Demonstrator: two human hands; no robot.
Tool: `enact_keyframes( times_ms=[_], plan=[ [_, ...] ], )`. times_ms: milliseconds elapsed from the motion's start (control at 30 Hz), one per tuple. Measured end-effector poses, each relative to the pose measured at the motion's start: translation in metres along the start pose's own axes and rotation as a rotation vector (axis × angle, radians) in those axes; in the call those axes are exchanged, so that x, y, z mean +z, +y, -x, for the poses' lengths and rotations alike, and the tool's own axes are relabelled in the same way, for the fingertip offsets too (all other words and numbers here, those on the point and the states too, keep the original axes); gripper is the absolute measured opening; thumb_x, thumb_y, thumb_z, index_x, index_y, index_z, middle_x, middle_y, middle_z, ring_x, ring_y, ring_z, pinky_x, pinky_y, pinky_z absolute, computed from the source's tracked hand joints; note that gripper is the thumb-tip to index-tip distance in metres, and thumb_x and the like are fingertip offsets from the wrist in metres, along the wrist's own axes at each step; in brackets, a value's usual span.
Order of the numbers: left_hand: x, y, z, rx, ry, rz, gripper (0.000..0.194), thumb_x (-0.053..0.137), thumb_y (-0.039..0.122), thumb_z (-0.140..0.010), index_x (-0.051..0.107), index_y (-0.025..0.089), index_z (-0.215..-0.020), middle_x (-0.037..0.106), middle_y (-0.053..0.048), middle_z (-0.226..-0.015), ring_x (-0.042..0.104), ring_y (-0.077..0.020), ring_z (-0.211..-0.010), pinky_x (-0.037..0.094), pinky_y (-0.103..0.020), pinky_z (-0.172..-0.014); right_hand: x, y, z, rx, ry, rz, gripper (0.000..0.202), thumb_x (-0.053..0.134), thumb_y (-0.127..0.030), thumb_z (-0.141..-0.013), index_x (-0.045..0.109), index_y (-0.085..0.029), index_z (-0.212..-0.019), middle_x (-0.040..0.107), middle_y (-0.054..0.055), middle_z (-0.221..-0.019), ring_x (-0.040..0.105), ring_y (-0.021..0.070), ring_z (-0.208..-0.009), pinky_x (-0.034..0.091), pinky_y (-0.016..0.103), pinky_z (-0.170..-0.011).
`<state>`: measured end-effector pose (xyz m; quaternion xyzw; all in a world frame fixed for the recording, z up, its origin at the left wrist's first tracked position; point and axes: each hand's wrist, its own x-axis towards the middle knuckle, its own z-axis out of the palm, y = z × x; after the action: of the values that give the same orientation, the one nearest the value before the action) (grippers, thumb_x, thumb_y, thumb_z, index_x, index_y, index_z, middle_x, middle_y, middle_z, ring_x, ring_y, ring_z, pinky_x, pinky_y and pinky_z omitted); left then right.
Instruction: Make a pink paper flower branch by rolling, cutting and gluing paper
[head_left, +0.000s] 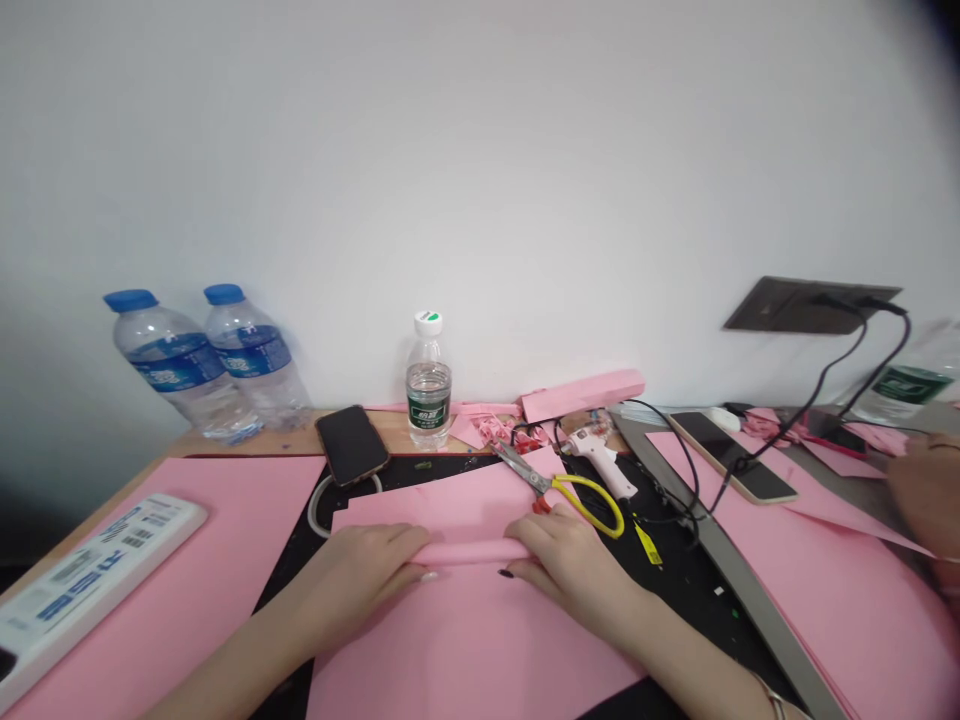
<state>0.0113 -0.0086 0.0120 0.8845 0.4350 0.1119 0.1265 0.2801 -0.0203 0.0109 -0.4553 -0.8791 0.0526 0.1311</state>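
Between my hands a narrow pink paper roll (472, 552) lies crosswise over the pink paper sheet (480, 640). My left hand (375, 565) pinches its left end, thumb below and fingers above. At the other end my right hand (559, 560) grips it in the same way. Whether the roll is joined to the sheet under it, I cannot tell. Just beyond my right hand lie scissors (540, 477) with yellow and red handles, resting on pink paper. A pale pink glue gun (604, 462) is behind them.
A black phone (352, 445) and a water bottle (429, 390) stand near the wall. Blue-capped bottles (176, 365) lean at left, behind a long white box (97, 590). Cables hang from a wall socket (802, 305). Another person's hand (926, 500) is blurred at right, beside a phone (731, 457).
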Motion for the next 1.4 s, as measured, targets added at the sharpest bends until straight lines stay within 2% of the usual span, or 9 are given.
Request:
enact_keyframes(
  times_ms=[267,467,700,833,967,1067,1167,1267,1400],
  plan=[
    [0.002,-0.004,-0.002,-0.019,-0.088,-0.078,0.023,0.04,0.025,-0.093,0.058,0.019,-0.081,0.069,-0.004,-0.078,0.065,-0.0208,-0.07,0.044,-0.026,-0.06,-0.05,0.002,-0.001,-0.023,-0.169,0.071,0.008,0.056,-0.021,-0.089,0.059,-0.019,-0.083,0.065,0.004,-0.081,0.059,0.0203,-0.076,0.04,0.029,-0.069],
    [0.001,-0.018,0.001,-0.093,-0.032,-0.111,0.033,0.027,0.017,-0.094,0.055,0.019,-0.076,0.067,-0.005,-0.073,0.064,-0.0215,-0.067,0.04,-0.027,-0.057,-0.094,0.042,-0.006,0.069,-0.131,0.05,0.018,0.045,-0.027,-0.094,0.061,-0.02,-0.09,0.065,0.004,-0.08,0.059,0.0191,-0.074,0.041,0.028,-0.068],
    [0.002,-0.007,-0.002,-0.052,-0.015,-0.066,0.032,0.029,0.021,-0.096,0.055,0.018,-0.077,0.066,-0.005,-0.076,0.064,-0.0213,-0.071,0.04,-0.028,-0.061,-0.089,0.075,-0.066,0.304,-0.173,0.229,0.038,0.045,-0.027,-0.094,0.046,-0.018,-0.131,0.051,0.016,-0.13,0.048,0.0307,-0.115,0.04,0.043,-0.091],
    [-0.007,0.014,-0.01,0.023,-0.022,-0.026,0.026,0.034,0.02,-0.095,0.057,0.018,-0.082,0.065,-0.004,-0.08,0.063,-0.0203,-0.074,0.041,-0.028,-0.063,-0.087,0.08,-0.099,0.46,-0.358,0.202,0.032,0.053,-0.031,-0.093,0.053,-0.018,-0.122,0.053,0.011,-0.127,0.054,0.0245,-0.109,0.046,0.045,-0.09],
    [-0.02,0.06,-0.025,0.184,-0.041,0.088,0.016,0.045,0.028,-0.094,0.06,0.021,-0.095,0.068,-0.002,-0.09,0.063,-0.0186,-0.079,0.043,-0.026,-0.066,-0.099,0.088,-0.124,0.653,-0.666,0.066,0.031,0.056,-0.031,-0.091,0.055,-0.015,-0.118,0.058,0.009,-0.117,0.061,0.0211,-0.098,0.052,0.04,-0.081],
    [-0.025,0.106,-0.042,0.35,-0.039,0.292,0.026,0.05,0.039,-0.093,0.058,0.022,-0.111,0.069,-0.003,-0.102,0.064,-0.0202,-0.09,0.046,-0.028,-0.077,-0.106,0.093,-0.137,0.744,-0.837,-0.042,0.031,0.056,-0.031,-0.091,0.055,-0.016,-0.118,0.058,0.008,-0.117,0.061,0.0209,-0.097,0.052,0.041,-0.081],
    [-0.02,0.146,-0.06,0.356,-0.019,0.433,0.047,0.062,0.048,-0.083,0.052,0.02,-0.119,0.067,-0.006,-0.11,0.063,-0.0242,-0.095,0.048,-0.031,-0.074,-0.106,0.096,-0.143,0.775,-0.918,-0.141,0.03,0.056,-0.031,-0.091,0.055,-0.016,-0.117,0.059,0.008,-0.116,0.061,0.0207,-0.096,0.052,0.041,-0.08],
    [-0.011,0.162,-0.076,0.242,0.015,0.559,0.021,0.063,0.037,-0.085,0.06,0.019,-0.095,0.068,-0.004,-0.092,0.062,-0.0193,-0.081,0.046,-0.028,-0.069,-0.104,0.1,-0.142,0.788,-0.945,-0.241,0.029,0.055,-0.031,-0.092,0.056,-0.015,-0.115,0.06,0.008,-0.114,0.062,0.0197,-0.094,0.053,0.039,-0.079],
    [-0.001,0.159,-0.086,0.415,0.012,0.739,0.015,0.06,0.023,-0.087,0.057,0.018,-0.073,0.062,-0.001,-0.079,0.058,-0.0143,-0.075,0.044,-0.022,-0.068,-0.107,0.109,-0.131,0.809,-0.925,-0.334,0.025,0.055,-0.031,-0.092,0.058,-0.015,-0.11,0.062,0.006,-0.106,0.063,0.0168,-0.086,0.054,0.035,-0.073]
  ],
)
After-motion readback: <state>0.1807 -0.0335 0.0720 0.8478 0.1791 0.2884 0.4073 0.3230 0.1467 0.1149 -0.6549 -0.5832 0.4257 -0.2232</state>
